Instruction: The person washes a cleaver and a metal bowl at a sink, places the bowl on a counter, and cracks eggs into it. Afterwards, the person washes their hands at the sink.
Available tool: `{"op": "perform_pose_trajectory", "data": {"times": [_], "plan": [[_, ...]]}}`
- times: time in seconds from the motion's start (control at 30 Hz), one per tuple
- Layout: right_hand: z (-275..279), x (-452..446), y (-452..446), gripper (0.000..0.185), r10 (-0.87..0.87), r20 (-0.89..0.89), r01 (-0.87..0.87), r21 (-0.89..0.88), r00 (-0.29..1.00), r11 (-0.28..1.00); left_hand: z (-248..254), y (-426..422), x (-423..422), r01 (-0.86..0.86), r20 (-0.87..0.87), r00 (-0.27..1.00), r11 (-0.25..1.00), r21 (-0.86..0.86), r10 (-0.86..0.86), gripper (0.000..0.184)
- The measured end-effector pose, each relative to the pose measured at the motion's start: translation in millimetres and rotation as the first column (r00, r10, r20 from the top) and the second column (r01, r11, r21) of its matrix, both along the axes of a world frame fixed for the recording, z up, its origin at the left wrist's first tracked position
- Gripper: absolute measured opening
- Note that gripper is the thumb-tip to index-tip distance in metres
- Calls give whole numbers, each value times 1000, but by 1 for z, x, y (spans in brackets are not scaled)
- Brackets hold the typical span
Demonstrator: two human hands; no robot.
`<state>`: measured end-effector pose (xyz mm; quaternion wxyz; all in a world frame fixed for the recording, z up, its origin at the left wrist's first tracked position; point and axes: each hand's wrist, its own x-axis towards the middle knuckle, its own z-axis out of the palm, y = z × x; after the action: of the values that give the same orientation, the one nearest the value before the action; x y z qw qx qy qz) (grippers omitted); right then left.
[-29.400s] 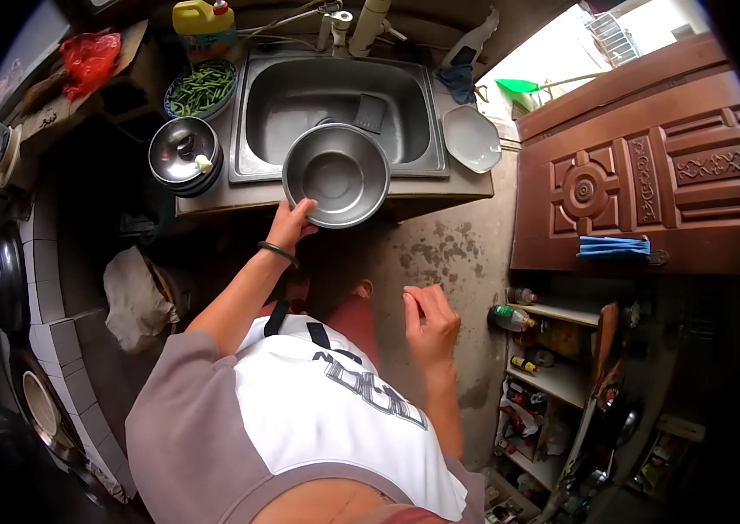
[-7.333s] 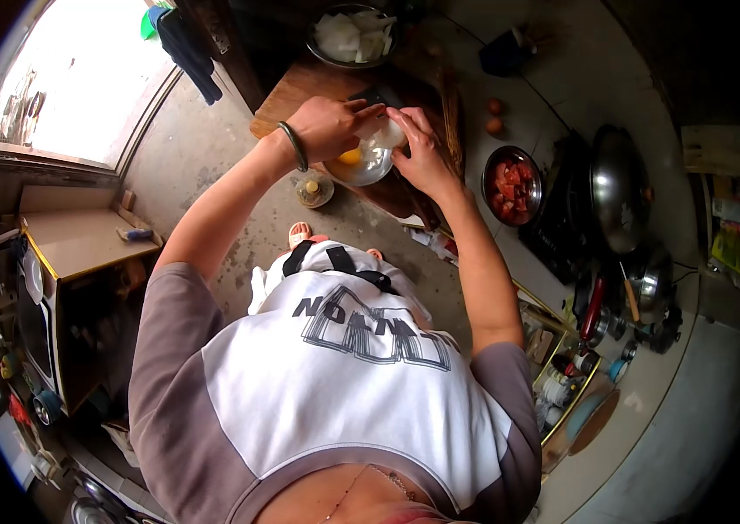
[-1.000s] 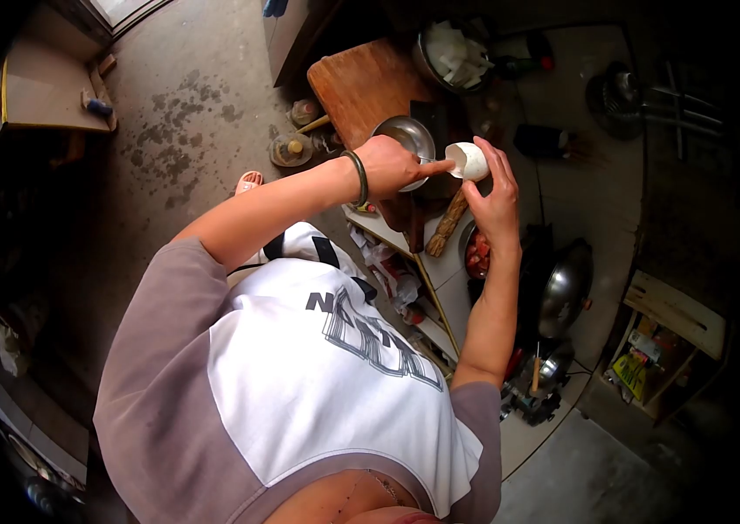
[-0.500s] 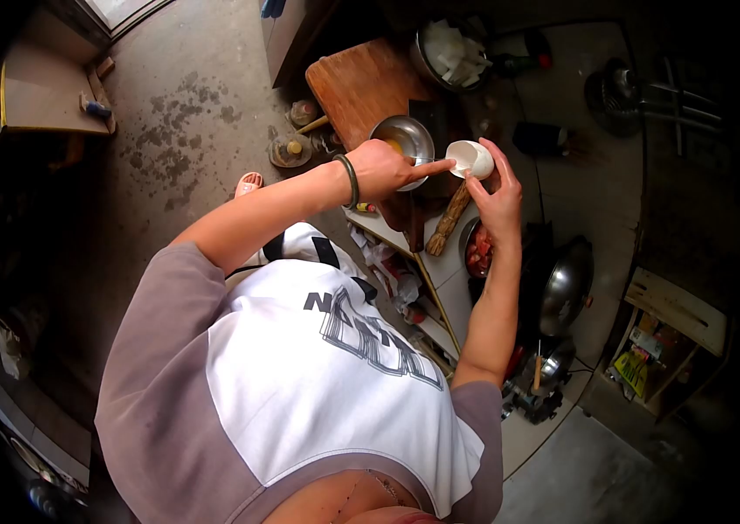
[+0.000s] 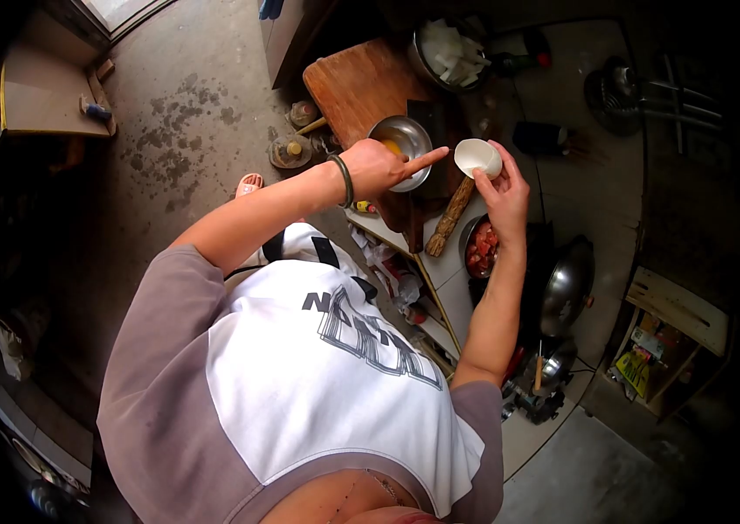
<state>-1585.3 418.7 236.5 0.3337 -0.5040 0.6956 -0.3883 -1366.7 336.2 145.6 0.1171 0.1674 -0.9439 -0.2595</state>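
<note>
The left hand point(image 5: 373, 169) has its index finger stretched out, the tip just beside the white eggshell point(image 5: 478, 159), its other fingers folded so that I cannot tell whether they hold anything, while the right hand point(image 5: 506, 197) pinches that shell between curved fingers and thumb, hollow side showing. Partly behind the left hand sits a metal bowl point(image 5: 416, 140) with yellow yolk, near the wooden board point(image 5: 357, 83), a rough brown stick point(image 5: 449, 223) and chopped red pieces point(image 5: 481, 249); the counter's trimmed edge point(image 5: 438, 310) runs beside the body, with stained floor point(image 5: 182, 131) stretching leftward.
</note>
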Motion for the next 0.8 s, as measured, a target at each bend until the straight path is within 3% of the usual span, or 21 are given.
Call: {"op": "perform_pose_trajectory", "data": {"times": [0.03, 0.13, 0.23, 0.37, 0.43, 0.47, 0.6, 0.67, 0.7, 0.8], "plan": [[0, 0, 0, 51, 11, -13, -11, 12, 1000, 1000, 2, 0, 0, 1, 21, 1000, 1000, 6, -2, 98], [-5, -3, 0, 51, 32, -11, -32, 10, 999, 999, -7, 2, -5, -32, -265, 964, 999, -28, 24, 98], [-4, -1, 0, 50, 27, 13, -27, -4, 1000, 1000, -3, 1, -6, -15, -62, 998, 1000, 11, 16, 98], [-8, -6, 11, 51, -5, 115, 9, -34, 993, 999, -11, -7, -9, -142, -127, 978, 974, 178, 166, 84], [-13, -4, 23, 52, -52, 300, 50, 12, 953, 999, -16, -15, -14, -177, -215, 952, 964, 198, 219, 76], [-17, -3, 30, 52, -78, 390, 71, 33, 918, 997, -18, -18, -17, -184, -177, 956, 947, 263, 234, 61], [-38, 8, 56, 54, -59, 662, -7, 96, 747, 995, -5, -44, -18, 42, -79, 997, 743, 668, 15, 45], [-42, 17, 64, 51, -81, 744, -2, 110, 664, 994, -13, -52, -22, 94, -101, 994, 748, 657, -36, 40], [-45, 20, 67, 50, -88, 782, -2, 113, 617, 994, 0, -54, -23, 53, -7, 998, 704, 709, -68, 37], [-59, 26, 74, 45, -163, 734, 22, 198, 660, 980, 13, -60, -29, 88, 57, 986, 787, 611, -155, 34]]}}
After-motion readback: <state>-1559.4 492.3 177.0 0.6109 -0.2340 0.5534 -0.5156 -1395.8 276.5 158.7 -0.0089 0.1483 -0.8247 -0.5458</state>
